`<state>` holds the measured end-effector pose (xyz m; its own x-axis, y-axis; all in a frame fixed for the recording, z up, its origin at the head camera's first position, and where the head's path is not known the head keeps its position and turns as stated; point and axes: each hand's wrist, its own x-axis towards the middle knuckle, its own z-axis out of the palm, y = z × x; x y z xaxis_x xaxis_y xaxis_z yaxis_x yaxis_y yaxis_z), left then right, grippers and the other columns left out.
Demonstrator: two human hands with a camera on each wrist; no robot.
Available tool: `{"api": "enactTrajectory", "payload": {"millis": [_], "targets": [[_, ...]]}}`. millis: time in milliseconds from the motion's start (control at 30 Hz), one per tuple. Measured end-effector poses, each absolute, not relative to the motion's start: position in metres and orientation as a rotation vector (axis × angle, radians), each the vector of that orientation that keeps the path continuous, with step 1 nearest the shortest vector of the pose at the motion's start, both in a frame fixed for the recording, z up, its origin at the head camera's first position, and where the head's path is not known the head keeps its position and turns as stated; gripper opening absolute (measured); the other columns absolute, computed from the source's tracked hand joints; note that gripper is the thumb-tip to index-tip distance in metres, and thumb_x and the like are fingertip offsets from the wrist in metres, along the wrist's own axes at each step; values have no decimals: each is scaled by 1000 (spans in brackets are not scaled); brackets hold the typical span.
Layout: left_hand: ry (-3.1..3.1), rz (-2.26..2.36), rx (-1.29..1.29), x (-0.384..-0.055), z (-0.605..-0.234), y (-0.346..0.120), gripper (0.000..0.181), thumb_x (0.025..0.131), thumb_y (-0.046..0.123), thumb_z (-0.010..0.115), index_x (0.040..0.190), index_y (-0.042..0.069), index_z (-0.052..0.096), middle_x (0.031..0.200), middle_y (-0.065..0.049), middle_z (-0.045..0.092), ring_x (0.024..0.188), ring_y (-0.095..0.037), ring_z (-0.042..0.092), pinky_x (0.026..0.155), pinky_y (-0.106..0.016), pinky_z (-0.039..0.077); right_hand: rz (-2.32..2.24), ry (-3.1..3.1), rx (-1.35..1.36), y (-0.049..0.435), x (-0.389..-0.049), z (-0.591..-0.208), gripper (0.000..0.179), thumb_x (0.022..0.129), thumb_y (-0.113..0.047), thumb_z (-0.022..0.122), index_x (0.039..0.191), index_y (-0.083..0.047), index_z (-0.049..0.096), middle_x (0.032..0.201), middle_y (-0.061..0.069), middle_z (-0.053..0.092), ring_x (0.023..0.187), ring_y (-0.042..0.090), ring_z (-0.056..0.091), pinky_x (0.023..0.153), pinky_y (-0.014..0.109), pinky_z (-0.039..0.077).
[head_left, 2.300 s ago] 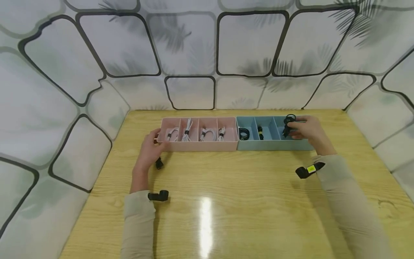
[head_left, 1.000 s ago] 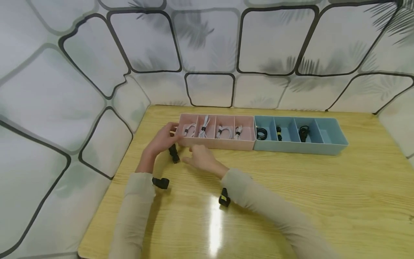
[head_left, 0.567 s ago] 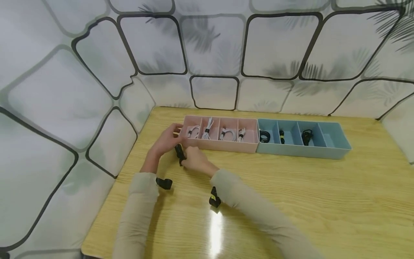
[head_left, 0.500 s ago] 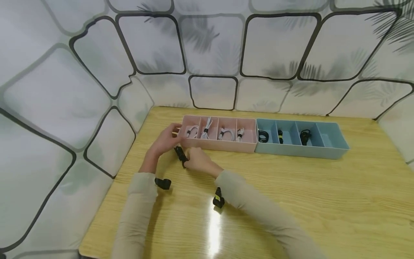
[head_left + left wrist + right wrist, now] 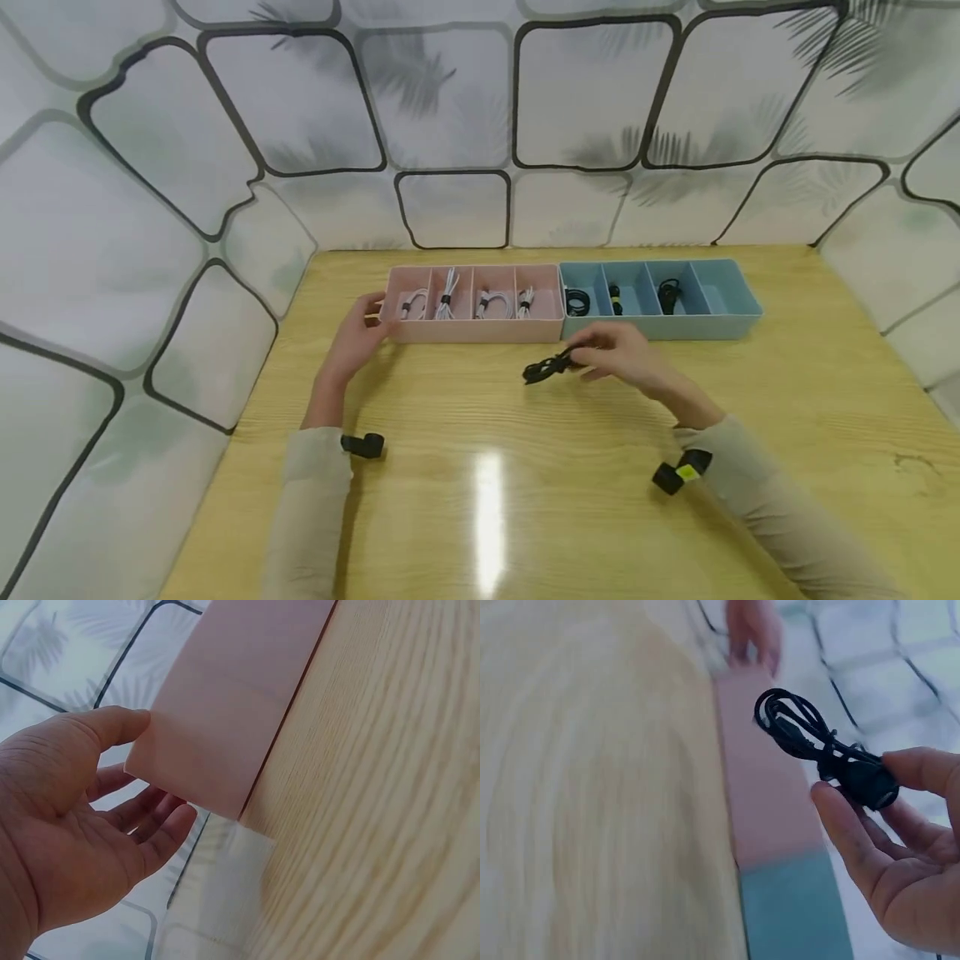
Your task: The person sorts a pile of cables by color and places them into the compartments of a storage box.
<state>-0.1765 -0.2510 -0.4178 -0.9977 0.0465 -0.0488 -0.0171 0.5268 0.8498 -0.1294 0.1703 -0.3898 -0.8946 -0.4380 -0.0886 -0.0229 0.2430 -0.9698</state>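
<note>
My right hand [image 5: 618,357] pinches a bundled black cable [image 5: 546,369] between thumb and fingers, above the table in front of the boxes. In the right wrist view the cable's loops [image 5: 802,724] stick out beyond my fingertips. My left hand [image 5: 352,340] holds the left end of a pink compartment box [image 5: 480,332], thumb at the front corner and fingers round the end. Bundled white cables [image 5: 447,302] lie in its compartments. Joined to its right is a blue compartment box [image 5: 675,328]. Three of its compartments hold dark cables [image 5: 669,295]; the rightmost is bare.
The boxes stand in a row near the back of a wooden table [image 5: 450,433]. A patterned curtain [image 5: 450,100] hangs close behind and along the left side. A black wrist camera [image 5: 365,446] sits on my left sleeve, another camera [image 5: 678,473] on the right.
My right hand left the blue box, reached beside my left hand, took the black cable from the table and carried it rightward. My left hand stays at the pink box.
</note>
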Motion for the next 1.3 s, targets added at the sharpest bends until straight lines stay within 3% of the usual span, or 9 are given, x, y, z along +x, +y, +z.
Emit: {"api": "enactTrajectory", "payload": {"millis": [133, 333, 433, 567, 667, 767, 867, 1100, 1300], "targets": [[2718, 1515, -32, -167, -416, -267, 60, 100, 19, 59, 152, 5, 34, 145, -25, 44, 128, -41, 47, 102, -53, 43, -2119, 2093, -244, 229, -143, -376, 19, 97, -8, 64, 114, -2, 63, 99, 0, 70, 86, 14, 71, 75, 33, 60], [2699, 1579, -96, -156, -416, -278, 60, 100, 19, 60, 152, 6, 34, 147, -25, 42, 129, -40, 44, 105, -53, 40, -2466, 2013, 197, 297, -181, -359, 10, 92, -15, 71, 101, -12, 69, 90, -3, 70, 72, 14, 73, 65, 27, 59], [2694, 1610, -79, -153, -418, -278, 59, 100, 16, 59, 152, 4, 34, 146, -26, 42, 128, -40, 45, 105, -52, 40, -2186, 2364, 336, 323, -198, -358, 17, 94, -23, 68, 104, -10, 71, 77, -12, 68, 63, 8, 71, 60, 23, 58], [2693, 1624, -82, -148, -421, -279, 58, 100, 15, 59, 152, 3, 34, 145, -27, 43, 127, -40, 45, 104, -51, 40, -1390, 2881, 292, 335, -217, -364, 46, 97, -32, 60, 116, 9, 68, 57, -12, 65, 52, 0, 65, 54, 15, 52], [2684, 1622, -85, -140, -415, -280, 58, 100, 14, 59, 151, 1, 34, 144, -29, 43, 127, -42, 45, 103, -51, 40, -903, 3067, 127, 327, -223, -368, 40, 95, -25, 59, 78, 8, 74, 43, -5, 55, 38, 5, 49, 42, 20, 37], [2688, 1609, -75, -135, -415, -282, 58, 100, 13, 58, 151, 0, 34, 145, -29, 43, 127, -42, 45, 104, -52, 40, -599, 3121, 10, 309, -223, -370, 46, 91, -14, 56, 45, -8, 49, 38, -5, 34, 38, 8, 26, 42, 25, 23], [2698, 1591, -78, -133, -417, -282, 57, 100, 14, 58, 151, 1, 34, 145, -28, 42, 128, -42, 45, 104, -53, 40, -475, 3062, -17, 295, -225, -375, 44, 90, -8, 52, 49, -14, 37, 45, -5, 27, 43, 11, 23, 41, 26, 24], [2764, 1482, -29, -134, -421, -280, 58, 101, 16, 55, 151, -1, 32, 140, -30, 45, 121, -43, 50, 99, -52, 44, -416, 3017, 68, 292, -235, -389, 31, 92, -5, 51, 63, -5, 43, 57, 9, 43, 51, 24, 43, 44, 35, 38], [2915, 1331, 6, -137, -400, -287, 60, 101, 17, 54, 151, -3, 29, 141, -32, 40, 123, -47, 47, 100, -57, 43, -530, 3060, -47, 284, -240, -381, 35, 92, -4, 50, 59, -6, 41, 51, 1, 33, 45, 16, 32, 44, 31, 31]]}}
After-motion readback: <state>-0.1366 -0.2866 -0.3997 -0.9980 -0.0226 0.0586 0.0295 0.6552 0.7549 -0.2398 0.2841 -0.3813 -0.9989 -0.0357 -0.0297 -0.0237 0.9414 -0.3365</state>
